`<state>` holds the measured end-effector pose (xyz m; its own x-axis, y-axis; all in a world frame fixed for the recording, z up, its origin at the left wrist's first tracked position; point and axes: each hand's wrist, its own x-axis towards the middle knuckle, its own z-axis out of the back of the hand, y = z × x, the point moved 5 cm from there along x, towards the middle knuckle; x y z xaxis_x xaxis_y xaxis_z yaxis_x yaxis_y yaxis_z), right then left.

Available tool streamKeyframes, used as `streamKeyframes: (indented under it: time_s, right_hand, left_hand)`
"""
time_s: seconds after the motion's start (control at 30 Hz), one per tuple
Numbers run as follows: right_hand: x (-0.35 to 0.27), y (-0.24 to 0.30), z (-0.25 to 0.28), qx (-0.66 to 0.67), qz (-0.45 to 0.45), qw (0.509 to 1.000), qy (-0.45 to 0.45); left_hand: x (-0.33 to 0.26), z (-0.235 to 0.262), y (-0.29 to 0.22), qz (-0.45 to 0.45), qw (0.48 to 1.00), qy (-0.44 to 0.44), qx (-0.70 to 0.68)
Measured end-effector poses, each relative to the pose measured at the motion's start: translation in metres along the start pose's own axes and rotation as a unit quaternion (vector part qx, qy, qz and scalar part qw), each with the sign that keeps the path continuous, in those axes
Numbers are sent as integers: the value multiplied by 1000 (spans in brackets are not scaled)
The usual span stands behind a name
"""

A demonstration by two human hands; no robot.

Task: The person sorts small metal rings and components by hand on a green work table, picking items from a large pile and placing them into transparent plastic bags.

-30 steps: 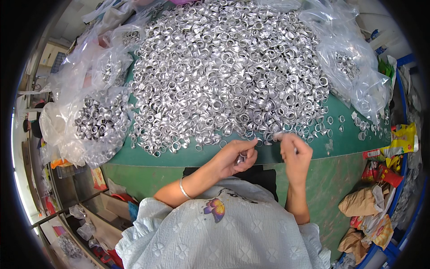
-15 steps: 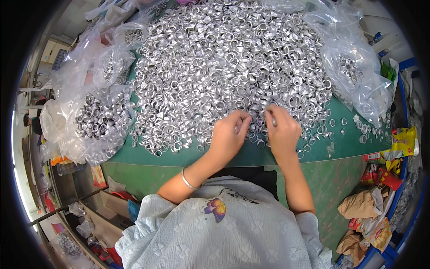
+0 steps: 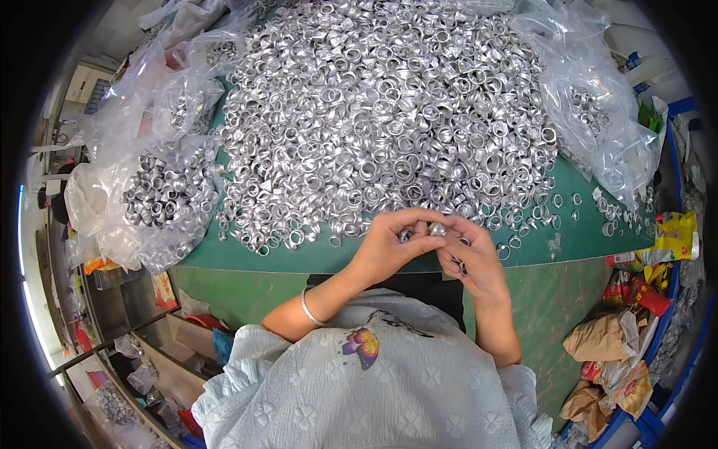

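Green tabletop (image 3: 299, 258) spreads beneath a broad heap of silver rings (image 3: 389, 112), showing bare along the heap's near edge. Just off that near edge, toward its right half, the person's two hands meet, fingertips close together. Left hand (image 3: 393, 243) is partly curled, thumb and forefinger making a narrow gap, with some rings (image 3: 405, 236) tucked inside its grasp. Right hand (image 3: 479, 262) is half closed, fingers bent inward, with a few more rings (image 3: 461, 263) among them. One shiny ring (image 3: 437, 230) sits between the fingertips of both hands; which hand bears it cannot be told, nor can the exact number held.

Left of the heap lies a clear plastic bag (image 3: 97, 202) with darker-looking rings (image 3: 168, 191) in it; right of the heap lies another clear bag (image 3: 628, 150), also with rings inside. Near the heap's lower right, beyond a few strays, is a small scatter of loose rings (image 3: 609, 217). Farther out to the heap's right are a yellow packet (image 3: 677, 236) and, lower down, a brown paper bag (image 3: 598, 337). Nearer the wearer than the heap, a silver bracelet (image 3: 309, 308) circles the left wrist.
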<state>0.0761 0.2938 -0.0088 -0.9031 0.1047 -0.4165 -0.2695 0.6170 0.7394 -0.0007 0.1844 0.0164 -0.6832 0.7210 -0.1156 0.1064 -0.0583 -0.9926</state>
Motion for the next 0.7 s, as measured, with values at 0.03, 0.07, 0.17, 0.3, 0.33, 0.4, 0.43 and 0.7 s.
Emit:
streamKeyframes:
  time_s: [0.03,0.07,0.17,0.3,0.33,0.4,0.43,0.7]
  right_hand:
    - [-3,4,4,-62,24,997,-34]
    - [-6,9,8,-124,49,989,-69]
    - [-8,17,17,-180,117,969,-120]
    - [-12,9,-3,-39,50,997,38]
    - [-11,1,-2,-24,50,997,59]
    - [-12,-2,-5,-12,50,997,50]
    - [-13,-3,-6,-6,50,998,45]
    - [-13,-5,-2,13,18,998,62]
  left_hand:
    - [-2,2,1,3,1000,-2,-2]
    - [-4,3,1,6,1000,-4,-5]
    - [-10,7,5,-4,1000,-22,-17]
    - [-10,8,9,-46,998,-29,-31]
    - [-10,7,9,-32,998,-24,-51]
    - [-12,5,10,-12,997,-19,-78]
    - [-13,5,10,-5,996,-17,-84]
    - [-14,3,18,62,981,-12,-184]
